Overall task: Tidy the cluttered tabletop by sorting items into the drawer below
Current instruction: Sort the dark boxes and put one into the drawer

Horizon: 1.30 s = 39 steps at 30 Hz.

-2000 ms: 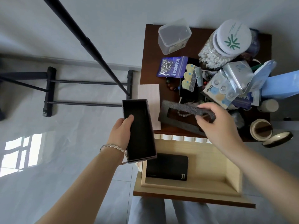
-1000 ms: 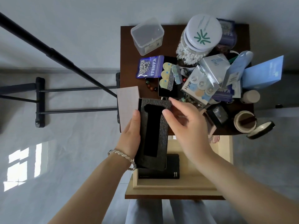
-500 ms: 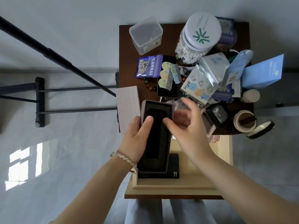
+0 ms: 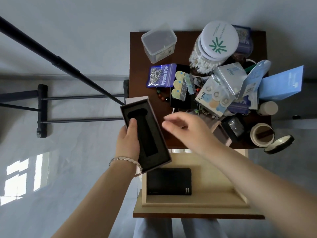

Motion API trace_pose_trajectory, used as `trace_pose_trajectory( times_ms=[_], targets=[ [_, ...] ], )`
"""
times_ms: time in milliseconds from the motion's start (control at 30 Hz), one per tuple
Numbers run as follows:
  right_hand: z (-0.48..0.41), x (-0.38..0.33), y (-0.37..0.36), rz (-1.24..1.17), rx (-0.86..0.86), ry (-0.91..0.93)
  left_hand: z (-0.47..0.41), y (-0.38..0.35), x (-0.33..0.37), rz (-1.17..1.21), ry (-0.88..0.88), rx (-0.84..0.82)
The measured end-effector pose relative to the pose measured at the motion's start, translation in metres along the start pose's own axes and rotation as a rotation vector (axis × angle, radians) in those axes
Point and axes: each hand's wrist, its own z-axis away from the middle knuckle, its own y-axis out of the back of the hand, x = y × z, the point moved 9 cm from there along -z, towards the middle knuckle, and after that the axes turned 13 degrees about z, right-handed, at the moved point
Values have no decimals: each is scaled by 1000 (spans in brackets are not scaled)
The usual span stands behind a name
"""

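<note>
My left hand (image 4: 128, 143) grips a long open gift box (image 4: 151, 145) with a black foam insert, thumb pressed on the foam, held over the table's front left corner. My right hand (image 4: 187, 129) hovers over the dark wooden tabletop (image 4: 137, 66), fingers loosely spread and holding nothing. Below the table the pale wooden drawer (image 4: 214, 177) stands pulled out, with a flat black box (image 4: 169, 181) marked 11 lying in its left part. The pink box lid (image 4: 130, 100) peeks out behind the gift box.
The tabletop is crowded: a clear plastic tub (image 4: 159, 42), a cotton swab jar (image 4: 214, 47), a purple pouch (image 4: 161, 75), a bead bracelet (image 4: 162, 97), contact lens packs (image 4: 214, 98), a blue box (image 4: 281, 83), an open round tin (image 4: 262, 134). A black stand (image 4: 60, 62) crosses the floor left.
The foam insert went into the gift box and sits flush. My right hand let go of it and moved right over the table. My left hand tilted the box leftward.
</note>
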Motion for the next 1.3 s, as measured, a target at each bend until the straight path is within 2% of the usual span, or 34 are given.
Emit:
trace_pose_trajectory(
  times_ms=[100,167,267,333,433,600,733,833,1000,1100,1167,1233,1300],
  targets=[
    [-14,28,41,363,316,-115,-7,10,5,-32,-29,36],
    [-19,40,59,626,414,-162,-10,11,10,-32,-60,28],
    [-28,58,66,955,278,-242,-15,3,15,-110,-129,9],
    [-29,70,64,1019,159,-280,-21,-1,18,-236,-179,8],
    [-23,74,61,1015,81,-249,-32,-12,17,-406,-198,0],
    [-13,74,59,956,44,-228,-41,-25,33,-580,-305,57],
    [-9,74,60,922,53,-211,-47,-18,41,-565,-346,153],
    [-9,77,61,907,62,-208,-52,-11,39,-639,-371,211],
    [-12,72,65,871,110,-161,-55,-7,32,-673,-326,183],
    [-8,57,76,778,226,-72,-41,-11,39,-705,-362,247],
    [0,36,99,680,410,51,-22,-26,55,-719,-499,268],
    [8,17,134,642,588,151,2,-58,77,-722,-693,202],
    [4,9,174,628,713,152,20,-97,94,-733,-822,65]
  ],
)
